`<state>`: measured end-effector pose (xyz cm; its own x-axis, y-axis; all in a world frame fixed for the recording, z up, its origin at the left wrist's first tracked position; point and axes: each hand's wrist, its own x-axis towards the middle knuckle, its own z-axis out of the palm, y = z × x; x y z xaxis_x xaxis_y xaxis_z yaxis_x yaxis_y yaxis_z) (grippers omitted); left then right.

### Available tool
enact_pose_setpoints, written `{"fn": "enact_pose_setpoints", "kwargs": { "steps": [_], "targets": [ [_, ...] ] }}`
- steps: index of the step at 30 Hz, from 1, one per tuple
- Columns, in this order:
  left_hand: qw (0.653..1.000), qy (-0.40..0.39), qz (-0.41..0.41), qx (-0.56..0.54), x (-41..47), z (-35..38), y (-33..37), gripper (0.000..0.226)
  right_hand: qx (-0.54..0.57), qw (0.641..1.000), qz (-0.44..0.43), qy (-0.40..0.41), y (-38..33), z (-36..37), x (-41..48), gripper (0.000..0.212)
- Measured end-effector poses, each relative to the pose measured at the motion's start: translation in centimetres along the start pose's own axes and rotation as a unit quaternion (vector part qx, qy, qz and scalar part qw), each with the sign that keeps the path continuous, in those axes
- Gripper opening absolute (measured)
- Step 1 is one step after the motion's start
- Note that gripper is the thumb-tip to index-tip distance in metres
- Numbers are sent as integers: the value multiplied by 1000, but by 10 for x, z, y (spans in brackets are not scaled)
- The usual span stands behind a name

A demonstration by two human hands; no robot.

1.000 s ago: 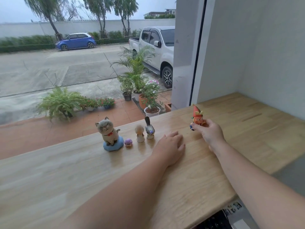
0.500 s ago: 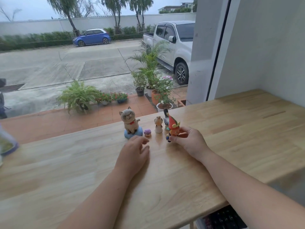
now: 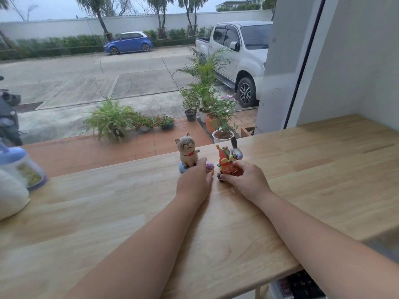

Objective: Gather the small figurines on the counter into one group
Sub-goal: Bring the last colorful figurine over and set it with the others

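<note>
A grey cat figurine (image 3: pixel 187 153) on a blue base stands at the far edge of the wooden counter (image 3: pixel 323 169). My left hand (image 3: pixel 194 181) lies palm down, its fingertips touching the cat's base and a tiny purple figurine (image 3: pixel 209 167). My right hand (image 3: pixel 244 179) pinches a red-hatted orange figurine (image 3: pixel 225 164), held close to the right of the purple one. Right behind it stand a small tan figurine (image 3: pixel 225 149), mostly hidden, and a grey bird figurine (image 3: pixel 236 151).
A plastic jar with a blue lid (image 3: pixel 21 167) and a white object (image 3: pixel 10 196) sit at the counter's left end. Window glass runs along the far edge, and a white wall (image 3: pixel 356 61) closes the right side. A dark keyboard (image 3: pixel 302 283) shows below the front edge.
My right hand carried the red-hatted figurine leftward from the counter's right part to the other figurines. My left hand slid forward until it touched the cat's base.
</note>
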<state>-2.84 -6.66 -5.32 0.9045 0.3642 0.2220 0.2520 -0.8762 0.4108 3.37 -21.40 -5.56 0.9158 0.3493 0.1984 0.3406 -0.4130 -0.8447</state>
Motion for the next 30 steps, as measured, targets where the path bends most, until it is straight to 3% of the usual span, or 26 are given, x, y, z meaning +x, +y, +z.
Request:
{"fn": "enact_pose_setpoints", "kwargs": {
  "steps": [4,10,30],
  "targets": [
    [1000,3,14,-23,2,0,3,13,-32,999,-15,5,-1,2,0,22],
    [999,10,28,-37,5,4,2,5,-46,998,-11,-49,1,-4,1,30],
    [996,36,83,-22,-23,-16,-43,25,-118,991,-39,-56,-7,20,0,37]
  ]
}}
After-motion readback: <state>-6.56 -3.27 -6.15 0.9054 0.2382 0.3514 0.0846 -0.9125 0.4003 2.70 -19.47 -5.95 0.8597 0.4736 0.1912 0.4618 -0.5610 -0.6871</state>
